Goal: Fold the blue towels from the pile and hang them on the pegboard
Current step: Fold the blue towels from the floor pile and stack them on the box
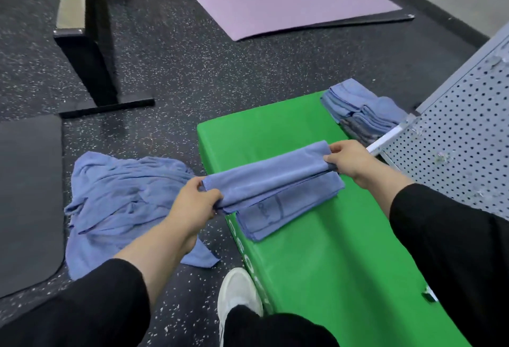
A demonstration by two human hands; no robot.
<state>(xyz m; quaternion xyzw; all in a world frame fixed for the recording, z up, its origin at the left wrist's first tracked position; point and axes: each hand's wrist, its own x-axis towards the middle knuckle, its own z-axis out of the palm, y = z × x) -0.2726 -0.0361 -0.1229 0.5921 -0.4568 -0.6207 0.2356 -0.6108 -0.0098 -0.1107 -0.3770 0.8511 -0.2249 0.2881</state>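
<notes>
Both hands gripped one towel [271,181] on the green counter [316,250]: left hand [197,200] at its near end, right hand [348,160] at the far end. The pile [121,200] lay on the floor, a folded stack [358,109] beside the pegboard [462,137].

1. Padded block [316,236] is the landmark, lying on the floor [192,71].
2. Folded towel [272,189] on the block's near-left part, left hand [195,203] at its left end, right hand [349,159] at its right end.
3. Towel stack [360,109] on the block's far right corner.
4. Pegboard [462,140] right of the block, touching the stack.
5. Loose towel pile [121,203] on floor left of the block.
6. Shoe [238,291] just beside the block's near-left edge.
7. Long mat [297,7] well behind the block.
8. Bench frame [88,43] far left behind.
</notes>
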